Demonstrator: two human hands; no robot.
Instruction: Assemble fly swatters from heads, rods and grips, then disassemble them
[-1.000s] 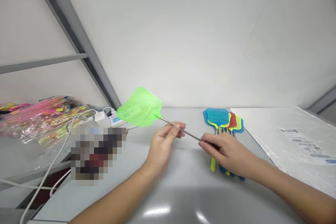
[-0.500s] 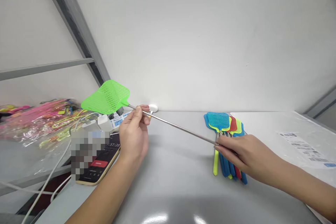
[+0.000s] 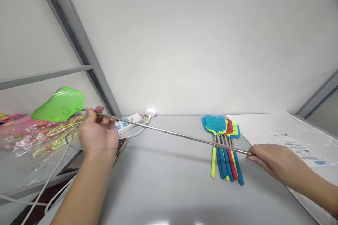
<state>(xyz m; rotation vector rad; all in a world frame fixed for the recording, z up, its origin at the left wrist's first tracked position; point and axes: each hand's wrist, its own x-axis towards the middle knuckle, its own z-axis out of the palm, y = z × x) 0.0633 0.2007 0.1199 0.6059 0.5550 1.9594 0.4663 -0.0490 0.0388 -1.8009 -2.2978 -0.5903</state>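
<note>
My left hand (image 3: 99,133) pinches the green swatter (image 3: 163,131) near its head (image 3: 60,105) | right hand (image 3: 277,161) grips other end | long axis: above surface (image 3: 169,186), left edge rightward

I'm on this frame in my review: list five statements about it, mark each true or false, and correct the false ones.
1. The left hand holds the green swatter by its shaft. True.
2. The right hand is empty. False: it grips the shaft's other end.
3. The swatter pile is all blue. False: yellow and red show too.
4. A power strip lies left of the pile. True.
5. The green head points right. False: it points left.
</note>
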